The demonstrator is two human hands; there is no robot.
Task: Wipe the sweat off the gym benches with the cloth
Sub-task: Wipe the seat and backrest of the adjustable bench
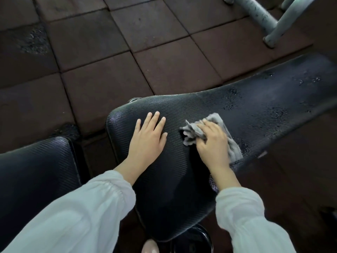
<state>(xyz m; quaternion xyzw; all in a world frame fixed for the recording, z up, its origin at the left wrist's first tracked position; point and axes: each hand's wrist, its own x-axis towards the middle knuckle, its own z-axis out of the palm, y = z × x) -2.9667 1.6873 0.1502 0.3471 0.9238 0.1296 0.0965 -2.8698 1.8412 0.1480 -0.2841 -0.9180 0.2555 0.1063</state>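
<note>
Two hands rest on the black gym bench pad (182,161): the left hand (147,136) lies flat, fingers straight, near the pad's left end. Just right of it, the right hand (211,143) grips a crumpled grey cloth (191,132) against the pad, with wet droplets (231,99) farther right.

Crumpled grey cloth (193,130) on black ribbed bench pad (255,106), droplets beyond.

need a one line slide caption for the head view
Right hand presses a grey cloth on a droplet-speckled black bench pad, left hand resting flat beside it.
</note>
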